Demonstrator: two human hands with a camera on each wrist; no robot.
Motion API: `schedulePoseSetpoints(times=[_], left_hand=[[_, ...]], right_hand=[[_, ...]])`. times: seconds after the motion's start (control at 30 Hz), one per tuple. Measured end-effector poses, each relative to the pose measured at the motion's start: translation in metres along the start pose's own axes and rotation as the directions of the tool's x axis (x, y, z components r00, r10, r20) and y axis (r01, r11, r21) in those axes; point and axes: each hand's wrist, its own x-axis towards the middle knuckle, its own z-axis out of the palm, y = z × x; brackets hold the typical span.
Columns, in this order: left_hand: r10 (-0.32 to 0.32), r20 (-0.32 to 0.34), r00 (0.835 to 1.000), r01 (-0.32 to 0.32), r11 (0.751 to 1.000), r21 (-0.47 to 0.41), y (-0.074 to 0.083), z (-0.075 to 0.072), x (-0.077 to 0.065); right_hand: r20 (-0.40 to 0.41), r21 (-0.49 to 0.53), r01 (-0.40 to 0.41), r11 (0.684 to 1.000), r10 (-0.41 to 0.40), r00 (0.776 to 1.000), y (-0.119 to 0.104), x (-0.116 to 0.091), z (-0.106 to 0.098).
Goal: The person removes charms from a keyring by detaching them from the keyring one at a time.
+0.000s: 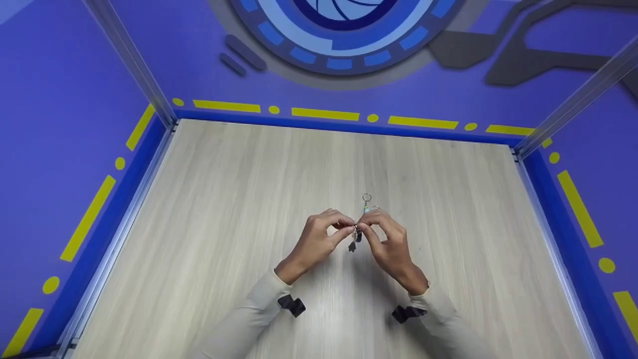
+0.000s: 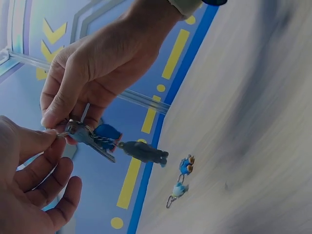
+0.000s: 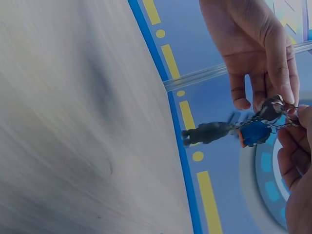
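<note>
Fingertip to fingertip, my left hand (image 1: 317,238) and right hand (image 1: 391,247) pinch the chain end of a keychain (image 1: 354,239) above the table. From it hang a dark grey figure charm (image 2: 141,151), a blue charm (image 3: 255,133) with an orange-red edge and a flat, key-like metal piece (image 2: 95,144). A short twisted chain (image 2: 104,140) leads to the grey figure. In the left wrist view, the left hand (image 2: 29,170) is nearer and the right hand (image 2: 105,73) is across from it. The small link between the thumbs and forefingers is mostly covered by the fingertips.
A second keychain (image 2: 184,165) with blue charms lies on the wood-grain table (image 1: 239,199); its metal ring (image 1: 367,197) shows beyond the right hand. Blue-purple panels (image 1: 319,94) with yellow marks and metal posts (image 1: 132,60) border the table at the back and sides.
</note>
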Motion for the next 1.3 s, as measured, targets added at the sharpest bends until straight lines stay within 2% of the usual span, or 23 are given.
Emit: schedulePoseSetpoints(times=[0.17,0.3,0.5,0.8,0.93,1.07,1.17,1.3], left_hand=[[-0.108,-0.002,0.994,0.107,0.987,-0.118,-0.0026,0.0018,-0.0035],[-0.164,0.021,0.986,0.165,0.97,-0.176,-0.0048,0.0033,-0.0053],[-0.205,0.02,0.979,0.205,0.957,-0.204,-0.0057,0.0042,-0.007],[-0.248,-0.07,0.966,0.226,0.947,-0.226,-0.0032,0.004,-0.0089],[-0.228,-0.132,0.965,0.198,0.958,-0.205,-0.0016,0.0048,-0.0084],[-0.151,-0.177,0.973,0.127,0.981,-0.144,0.0,0.0053,-0.0073],[-0.082,-0.189,0.979,0.07,0.995,-0.065,0.0007,0.0047,-0.0062],[-0.013,-0.174,0.985,0.016,1.0,0.02,0.0014,0.003,-0.0046]], right_hand=[[-0.029,0.007,0.016,1.0,-0.016,0.999,-0.0028,0.0022,0.0023],[-0.053,0.014,0.044,0.999,-0.044,0.998,-0.0038,0.0028,0.0046],[-0.077,0.01,0.059,0.998,-0.058,0.995,-0.0033,0.0005,0.0058],[-0.087,-0.025,0.016,1.0,-0.018,0.996,-0.0031,-0.002,0.0041],[-0.084,-0.028,0.008,1.0,-0.011,0.996,-0.0024,-0.0023,0.0035],[-0.084,-0.029,-0.001,1.0,-0.002,0.996,-0.0019,-0.0018,0.0026],[-0.084,-0.034,-0.008,0.999,0.005,0.996,-0.0016,-0.0018,0.0016],[-0.078,-0.051,-0.016,0.999,0.012,0.997,-0.0011,-0.0028,0.0005]])
